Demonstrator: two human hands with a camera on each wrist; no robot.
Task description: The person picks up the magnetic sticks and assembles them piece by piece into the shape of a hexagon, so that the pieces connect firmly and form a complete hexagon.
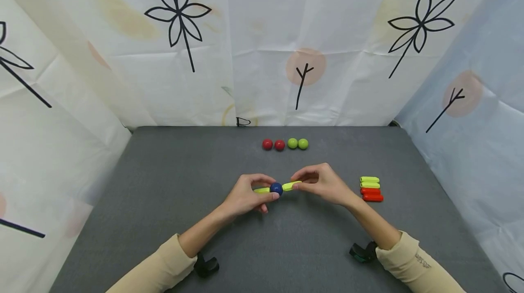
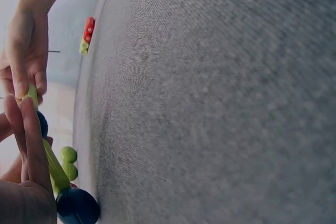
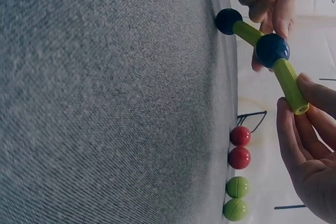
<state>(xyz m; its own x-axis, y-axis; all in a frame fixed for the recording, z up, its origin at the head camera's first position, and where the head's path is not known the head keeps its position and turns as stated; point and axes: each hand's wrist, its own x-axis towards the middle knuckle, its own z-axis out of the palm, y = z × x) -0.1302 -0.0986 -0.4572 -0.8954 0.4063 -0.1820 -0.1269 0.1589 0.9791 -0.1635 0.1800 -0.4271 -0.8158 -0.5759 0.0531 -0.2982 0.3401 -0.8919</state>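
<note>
Currently, blue ball in left hand, adjoining yellow-green rod in right hand.

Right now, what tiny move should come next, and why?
Perhaps the right grip should gently push its yellow stick into the blue ball beside it: they seem to touch, but I can't tell if they're firmly joined, and the left grip is on that ball, so it could brace it.

Curtained-off booth, bldg type unclear: grey tbl, plant-print sheets on 3 sides.
</note>
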